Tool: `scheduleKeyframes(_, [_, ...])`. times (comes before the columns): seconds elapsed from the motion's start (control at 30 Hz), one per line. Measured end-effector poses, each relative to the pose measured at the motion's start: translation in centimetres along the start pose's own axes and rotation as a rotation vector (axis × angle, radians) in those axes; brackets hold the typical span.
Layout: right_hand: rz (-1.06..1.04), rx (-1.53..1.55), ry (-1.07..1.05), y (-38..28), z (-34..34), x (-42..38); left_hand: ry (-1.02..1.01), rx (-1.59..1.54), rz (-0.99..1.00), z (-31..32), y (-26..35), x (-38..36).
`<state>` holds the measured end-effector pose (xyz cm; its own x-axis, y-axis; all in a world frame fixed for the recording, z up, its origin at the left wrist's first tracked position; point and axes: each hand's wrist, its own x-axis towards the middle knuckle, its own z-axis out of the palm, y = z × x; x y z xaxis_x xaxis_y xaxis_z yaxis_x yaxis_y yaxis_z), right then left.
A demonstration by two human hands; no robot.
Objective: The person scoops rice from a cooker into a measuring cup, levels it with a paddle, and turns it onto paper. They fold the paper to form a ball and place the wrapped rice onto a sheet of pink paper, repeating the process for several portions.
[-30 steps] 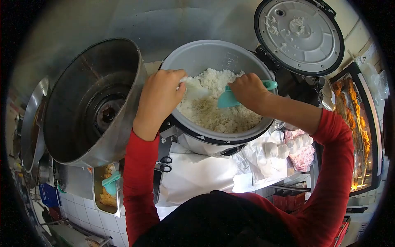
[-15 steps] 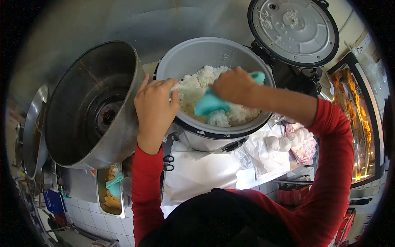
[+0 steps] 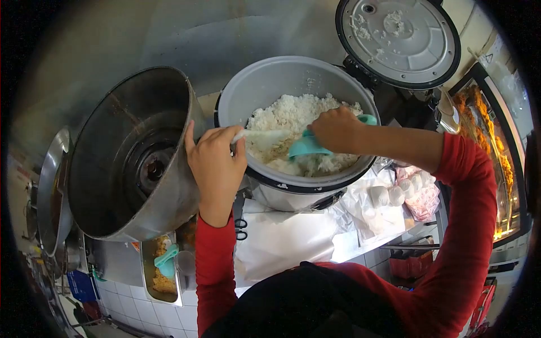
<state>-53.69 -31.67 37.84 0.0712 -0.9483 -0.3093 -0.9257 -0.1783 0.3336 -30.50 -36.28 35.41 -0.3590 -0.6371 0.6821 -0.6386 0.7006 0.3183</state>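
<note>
White cooked rice (image 3: 290,112) fills the lower part of a large rice cooker (image 3: 265,72) with a grey inner pot. My right hand (image 3: 337,129) is closed around the handle of a turquoise scoop (image 3: 309,147), whose cup is down against the rice. At the pot's left rim, my left hand (image 3: 217,152) grips a whitish rice paddle (image 3: 265,135). The paddle's blade reaches over the rice toward the scoop. The cooker's round lid (image 3: 420,48) is raised behind on the right, with rice grains stuck inside.
A deep metal drum (image 3: 90,169) stands left of the cooker. In front lie white paper sheets (image 3: 282,242), scissors (image 3: 240,229) and several round white wrapped bundles (image 3: 389,195). A metal tray (image 3: 176,290) holds another turquoise scoop (image 3: 165,262). A lit display case (image 3: 510,186) is at right.
The scoop has moved to the right in the pot and its cup has tilted differently. My left hand stays by the rim, and more of the paddle shows. The whole view has shifted slightly.
</note>
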Motion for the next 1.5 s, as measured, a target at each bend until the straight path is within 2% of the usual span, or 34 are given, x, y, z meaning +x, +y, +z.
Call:
scheduleKeyframes(0.07, [-0.018, 0.052, 0.081, -0.7, 0.5, 0.8, -0.006, 0.011, -0.011, 0.1, -0.1, 0.0])
scheduleKeyframes(0.17, [-0.070, -0.119, 0.143, 1.0, 0.3, 3.5, 0.019, 0.063, -0.010, 0.0, -0.5, 0.2])
scheduleKeyframes(0.27, [0.064, -0.349, 0.528, 5.4, 0.6, 6.7, 0.095, 0.101, 0.035, 0.0, -0.4, 0.6])
scheduleKeyframes(0.37, [0.170, -0.130, 0.435, 4.7, -3.3, 5.4, 0.167, 0.122, 0.090, 0.2, -0.5, 1.2])
scheduleKeyframes(0.4, [0.120, -0.079, 0.378, 3.2, -4.4, 4.0, 0.183, 0.130, 0.108, 0.3, -0.7, 1.3])
scheduleKeyframes(0.5, [-0.085, -0.126, 0.335, 0.2, -2.1, 4.0, 0.250, 0.145, 0.141, 0.4, -0.8, 1.5])
scheduleKeyframes(0.63, [-0.064, -0.127, 0.197, -0.4, 0.7, 6.8, 0.322, 0.209, 0.109, 0.2, -0.6, 1.6])
scheduleKeyframes(0.7, [0.001, -0.047, 0.168, -0.7, 2.5, 8.9, 0.316, 0.193, 0.109, 0.6, -1.0, 1.7])
scheduleKeyframes(0.83, [-0.111, 0.206, -0.041, -3.5, 3.3, 10.8, 0.264, 0.197, 0.115, 1.7, -1.9, 1.5])
scheduleKeyframes(0.93, [-0.131, 0.327, -0.109, -4.0, 1.4, 10.3, 0.235, 0.182, 0.045, 2.2, -2.0, 1.3])
scheduleKeyframes(1.03, [-0.085, 0.492, -0.292, -3.7, 1.8, 8.8, 0.188, 0.122, -0.055, 1.9, -1.6, 0.6])
scheduleKeyframes(1.13, [-0.095, 0.518, -0.398, -3.1, 1.2, 7.5, 0.162, 0.035, -0.136, 2.3, -1.0, -0.7])
scheduleKeyframes(1.23, [-0.135, 0.567, -0.299, -1.5, -0.6, 3.9, 0.176, 0.010, -0.121, 2.7, -0.6, -1.3])
scheduleKeyframes(1.37, [-0.101, 0.522, -0.389, -0.1, -2.0, 2.2, 0.193, -0.015, -0.112, 2.9, -0.6, -0.9])
scheduleKeyframes(1.5, [-0.109, 0.537, -0.435, -0.7, -0.8, 2.8, 0.203, -0.025, -0.077, 3.0, -0.7, -1.0])
